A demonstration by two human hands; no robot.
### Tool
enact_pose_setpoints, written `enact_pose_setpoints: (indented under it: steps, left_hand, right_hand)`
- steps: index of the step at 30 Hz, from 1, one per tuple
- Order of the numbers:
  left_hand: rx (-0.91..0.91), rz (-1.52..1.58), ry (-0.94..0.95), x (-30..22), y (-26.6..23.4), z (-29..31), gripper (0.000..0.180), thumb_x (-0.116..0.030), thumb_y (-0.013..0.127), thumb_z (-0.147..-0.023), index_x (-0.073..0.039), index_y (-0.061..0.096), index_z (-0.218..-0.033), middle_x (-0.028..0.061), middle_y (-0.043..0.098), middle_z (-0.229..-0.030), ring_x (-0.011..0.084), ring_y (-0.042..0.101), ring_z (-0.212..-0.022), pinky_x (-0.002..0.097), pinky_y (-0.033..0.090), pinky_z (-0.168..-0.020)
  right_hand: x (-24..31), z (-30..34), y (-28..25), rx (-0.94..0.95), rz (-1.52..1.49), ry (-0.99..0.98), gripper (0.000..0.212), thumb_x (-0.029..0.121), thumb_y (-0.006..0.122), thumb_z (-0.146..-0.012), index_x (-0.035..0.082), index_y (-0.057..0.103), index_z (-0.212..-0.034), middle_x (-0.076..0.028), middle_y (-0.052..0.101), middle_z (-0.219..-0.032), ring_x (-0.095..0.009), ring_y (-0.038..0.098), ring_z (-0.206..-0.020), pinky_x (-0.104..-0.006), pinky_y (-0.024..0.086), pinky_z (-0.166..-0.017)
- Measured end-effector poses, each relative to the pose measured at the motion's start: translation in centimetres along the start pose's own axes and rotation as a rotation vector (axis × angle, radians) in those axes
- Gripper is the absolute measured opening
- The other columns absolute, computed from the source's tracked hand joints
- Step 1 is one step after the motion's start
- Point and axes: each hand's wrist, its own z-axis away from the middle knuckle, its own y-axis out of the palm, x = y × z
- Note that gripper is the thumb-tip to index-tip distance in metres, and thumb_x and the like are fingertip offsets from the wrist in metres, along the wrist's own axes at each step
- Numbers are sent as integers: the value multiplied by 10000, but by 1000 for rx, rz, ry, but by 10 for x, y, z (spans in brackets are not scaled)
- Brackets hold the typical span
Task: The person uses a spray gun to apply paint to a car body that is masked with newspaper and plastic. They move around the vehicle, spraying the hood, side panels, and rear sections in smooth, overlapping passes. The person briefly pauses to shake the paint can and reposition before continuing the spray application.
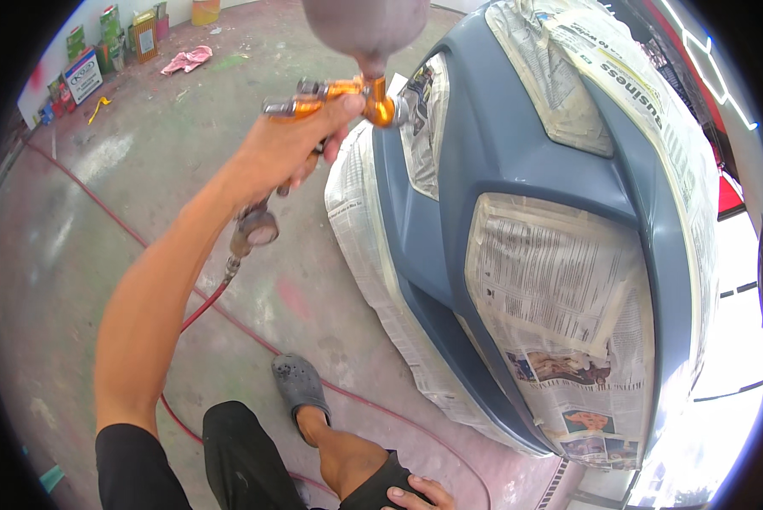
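Note:
My left hand [301, 140] is wrapped round the handle of a spray gun [384, 104] with an orange-gold body. A grey paint cup [366, 24] sits on top of the gun, cut off by the upper edge. Below the grip hangs a round gauge [258, 228], joined to a red air hose [205, 308]. The nozzle faces right, close to a blue-grey car bumper [551, 183] whose openings are masked with newspaper [560, 272] and tape. Low in the view, my right hand [420, 495] lies on my bent knee with its fingers apart, holding nothing.
Red hose [313, 382] trails across the stained floor [76, 297] beneath me. Cans [110, 30], a white box [82, 78] and a pink cloth [186, 59] are by the far left wall. My foot in a grey clog [296, 382] is left of the bumper's masked edge.

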Motion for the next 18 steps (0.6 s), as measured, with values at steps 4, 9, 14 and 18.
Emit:
enact_pose_setpoints:
  steps: [4, 9, 14, 18]
  left_hand:
    - [-149, -6, 64, -5, -5, -64, 593, -695, 704, -1011, -109, 646, -937, -14, 618, -759, 49, 437, -463, 264, 347, -435]
    - [-338, 92, 206, -15, 8, -89, 619, -705, 722, -993, -90, 658, -964, -6, 631, -799, 40, 440, -475, 257, 348, -442]
    - [-273, 101, 113, -19, 12, -45, 610, -692, 689, -1023, -83, 665, -989, 13, 656, -836, 39, 453, -485, 256, 365, -448]
    - [-40, -19, -48, -38, 17, 24, 574, -660, 662, -1058, -89, 673, -1003, 22, 677, -844, 44, 457, -483, 255, 379, -452]
  right_hand:
    - [0, 2, 2, -8, -29, 65, 637, 473, 968, -793, 60, 763, -1231, -212, 751, -1339, -491, 658, -1293, -601, 543, -1068]
    - [1, 5, 0, -6, -3, 59, 621, 470, 987, -761, 78, 766, -1188, -204, 755, -1329, -484, 652, -1301, -600, 531, -1089]
    - [10, 6, 5, -72, -43, 72, 627, 471, 978, -772, 65, 771, -1202, -214, 757, -1322, -485, 661, -1281, -604, 541, -1068]
    - [16, -1, 1, -71, -22, 57, 634, 461, 958, -802, 51, 772, -1248, -228, 753, -1329, -488, 666, -1272, -610, 547, -1052]
